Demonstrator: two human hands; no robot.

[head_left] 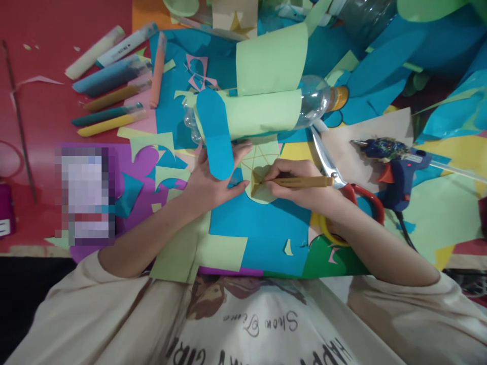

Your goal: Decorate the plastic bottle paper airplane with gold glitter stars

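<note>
My right hand (302,196) grips a yellow-brown marker (308,181), its tip on a light green paper piece (271,147). Brown star lines are drawn on that paper, and one point near the tip is coloured in. My left hand (203,185) lies with fingers apart at the paper's left edge, thumb and forefinger near it. A rounded blue paper strip (215,134) covers part of the left fingers. Just beyond both hands lies a clear plastic bottle (314,99) wrapped in light green paper, with an orange cap (338,98).
Scissors (369,197) with red and yellow handles lie by my right forearm. Right of them rests a blue glue gun (409,175) with a cable. Several markers (110,96) lie at the upper left, above a blurred-out phone-shaped item (87,192). Paper scraps (177,177) spread around.
</note>
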